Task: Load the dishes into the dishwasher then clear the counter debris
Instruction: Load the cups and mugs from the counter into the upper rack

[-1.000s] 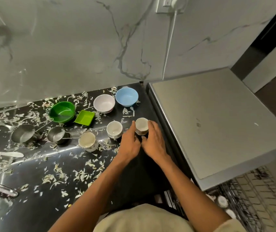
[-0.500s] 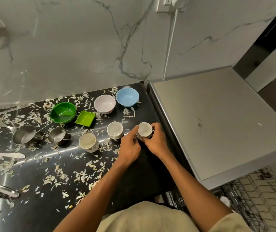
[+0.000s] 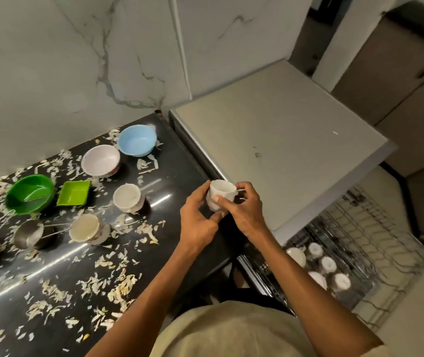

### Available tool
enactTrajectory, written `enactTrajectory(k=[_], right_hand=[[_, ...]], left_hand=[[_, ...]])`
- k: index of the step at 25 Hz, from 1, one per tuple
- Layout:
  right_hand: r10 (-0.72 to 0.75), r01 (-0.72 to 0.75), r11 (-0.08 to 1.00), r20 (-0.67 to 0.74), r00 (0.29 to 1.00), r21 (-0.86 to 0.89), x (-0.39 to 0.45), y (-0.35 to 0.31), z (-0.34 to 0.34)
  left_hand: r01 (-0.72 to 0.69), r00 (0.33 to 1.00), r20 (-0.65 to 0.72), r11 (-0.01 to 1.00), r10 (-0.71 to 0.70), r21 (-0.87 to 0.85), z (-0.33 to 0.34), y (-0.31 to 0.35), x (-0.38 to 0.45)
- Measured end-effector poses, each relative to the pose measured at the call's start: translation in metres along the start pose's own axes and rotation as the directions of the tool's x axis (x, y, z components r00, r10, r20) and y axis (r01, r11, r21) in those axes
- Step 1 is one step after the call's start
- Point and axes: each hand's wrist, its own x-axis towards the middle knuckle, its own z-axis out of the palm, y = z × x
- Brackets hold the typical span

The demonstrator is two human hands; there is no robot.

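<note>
White cup (image 3: 220, 194) lifted above counter (image 3: 169, 166) edge, both hands pinching it, left hand (image 3: 198, 217) low, right hand (image 3: 244, 210) at handle; best inverted onto dishwasher rack (image 3: 365, 243) beside cups already loaded.

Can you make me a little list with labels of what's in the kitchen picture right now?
held: white cup, in both hands
left hand: grip on cup's side
right hand: thumb across cup's front
counter: black, strewn with pale scraps
bowls: blue bowl, white bowl, green bowl
green square dish: beside green bowl
rack: pulled out, cups inside
</note>
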Motion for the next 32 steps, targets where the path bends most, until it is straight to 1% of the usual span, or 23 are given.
enactTrajectory(k=[3,6,8,10,14,20,25,29,32], right_hand=[[0.060,-0.055,0.997,-0.092,0.994,0.056,-0.011,0.013,-0.041],[0.104,-0.087,0.992,-0.197,0.975,0.093,-0.024,0.033,-0.085],[0.130,-0.100,0.987,-0.247,0.960,0.128,-0.033,0.047,-0.113],[0.149,-0.109,0.981,-0.270,0.951,0.157,-0.042,0.059,-0.140],[0.202,-0.138,0.966,-0.305,0.930,0.218,-0.060,0.085,-0.202],[0.250,-0.193,0.961,-0.329,0.911,0.195,-0.075,0.129,-0.276],[0.342,-0.292,0.938,-0.357,0.869,0.188,-0.084,0.161,-0.304],[0.466,-0.424,0.885,-0.345,0.815,0.193,-0.087,0.189,-0.298],[0.528,-0.488,0.849,-0.353,0.773,0.201,-0.081,0.205,-0.287]], left_hand=[[-0.046,0.996,0.071,0.999,0.047,-0.015,0.039,0.015,-0.007],[0.005,0.987,0.162,0.999,0.002,-0.045,0.082,0.028,-0.020],[0.011,0.982,0.189,0.998,0.001,-0.065,0.111,0.041,-0.030],[0.017,0.976,0.217,0.997,-0.001,-0.073,0.138,0.053,-0.040],[0.044,0.956,0.291,0.999,-0.035,-0.024,0.198,0.065,-0.066],[0.088,0.927,0.366,0.996,-0.087,0.013,0.278,0.075,-0.098],[0.122,0.913,0.384,0.990,-0.141,0.074,0.318,0.054,-0.117],[0.190,0.892,0.390,0.972,-0.229,0.136,0.327,0.032,-0.129],[0.205,0.868,0.414,0.957,-0.276,0.207,0.329,0.016,-0.131]])
